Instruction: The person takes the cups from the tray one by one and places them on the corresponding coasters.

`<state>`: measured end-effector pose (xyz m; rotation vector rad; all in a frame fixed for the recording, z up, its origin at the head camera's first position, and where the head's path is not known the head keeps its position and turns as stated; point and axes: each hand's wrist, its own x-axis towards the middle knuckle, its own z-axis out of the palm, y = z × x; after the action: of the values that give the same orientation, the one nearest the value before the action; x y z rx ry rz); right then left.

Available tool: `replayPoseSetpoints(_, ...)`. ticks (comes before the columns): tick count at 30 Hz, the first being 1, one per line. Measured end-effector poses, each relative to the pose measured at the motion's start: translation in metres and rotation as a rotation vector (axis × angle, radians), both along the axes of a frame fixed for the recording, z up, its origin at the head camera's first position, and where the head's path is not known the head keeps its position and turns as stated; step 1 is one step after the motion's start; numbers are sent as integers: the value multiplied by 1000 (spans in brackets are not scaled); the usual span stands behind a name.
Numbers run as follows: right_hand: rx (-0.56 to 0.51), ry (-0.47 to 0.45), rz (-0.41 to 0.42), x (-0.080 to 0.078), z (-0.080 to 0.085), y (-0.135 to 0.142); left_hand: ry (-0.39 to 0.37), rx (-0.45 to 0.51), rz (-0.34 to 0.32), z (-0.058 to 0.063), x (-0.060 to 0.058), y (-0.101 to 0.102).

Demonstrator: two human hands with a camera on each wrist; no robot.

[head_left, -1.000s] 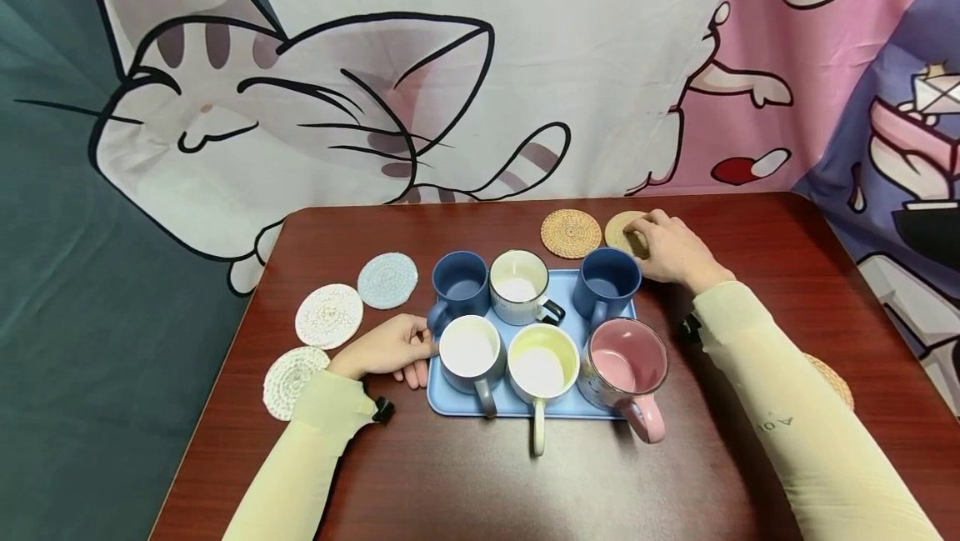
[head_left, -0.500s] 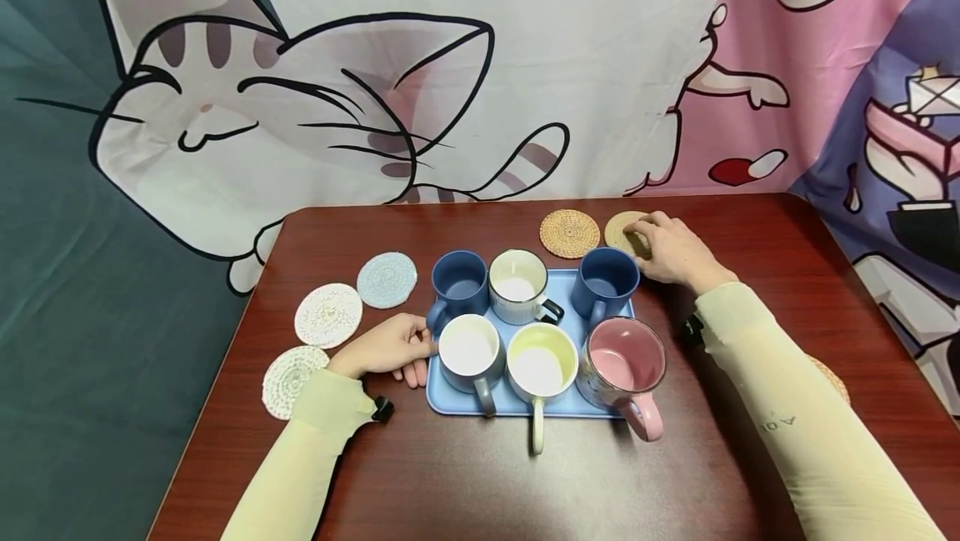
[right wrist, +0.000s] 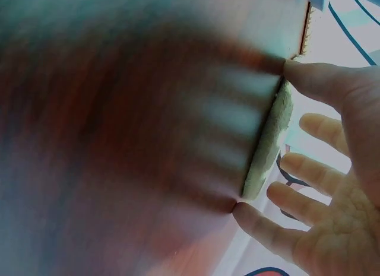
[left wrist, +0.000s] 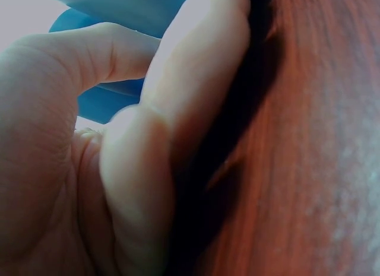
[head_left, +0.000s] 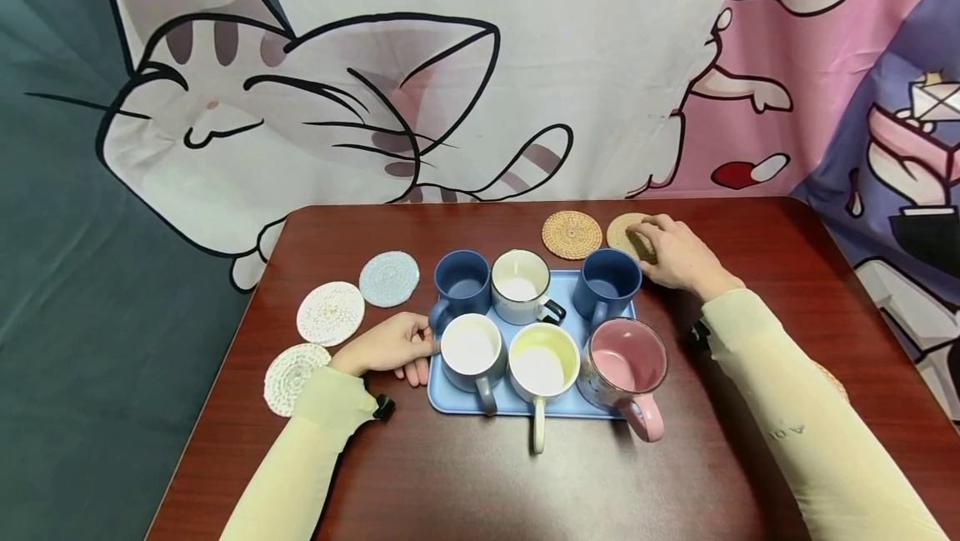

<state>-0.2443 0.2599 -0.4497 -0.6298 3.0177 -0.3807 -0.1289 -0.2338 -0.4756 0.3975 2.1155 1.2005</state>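
My left hand [head_left: 392, 348] pinches the left rim of a light blue tray [head_left: 450, 403] between thumb and fingers. In the left wrist view, the thumb [left wrist: 107, 53] overlaps the blue tray edge [left wrist: 98, 104], with the other fingers close to the wood. My right hand [head_left: 682, 255] is over a round tan coaster [head_left: 621, 230] at the back of the table. Seen from the right wrist, its fingers [right wrist: 267, 228] are spread and fairly straight. Thumb and little finger come down near opposite ends of the coaster [right wrist: 267, 148], which lies flat; the middle fingers are raised above it.
On the tray stand two blue mugs [head_left: 462, 278], a cream mug [head_left: 517, 301], a grey mug [head_left: 471, 370], a yellow mug [head_left: 542, 362] and a pink mug [head_left: 628, 358]. A woven coaster [head_left: 572, 234] lies behind them. Pale coasters [head_left: 330, 313] lie left; another is partly under the right forearm.
My right hand has shifted very slightly right and toward me at the tan coaster. The left hand, tray and mugs keep their places, while the head view drifts a little.
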Motion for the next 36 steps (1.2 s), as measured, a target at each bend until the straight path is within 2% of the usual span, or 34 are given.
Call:
replayPoseSetpoints(10,-41,24,17,15,2,13,-4,-8,3,0,0,0)
replayPoseSetpoints(19,-40,77,-15,38,11,34,-3,-16,4,3,1,1)
replayPoseSetpoints(28,-30,197,-13,82,29,51,-1,-14,9,3,2,1)
replayPoseSetpoints(36,-29,245,-25,130,30,80,-1,-13,0,2,0,0)
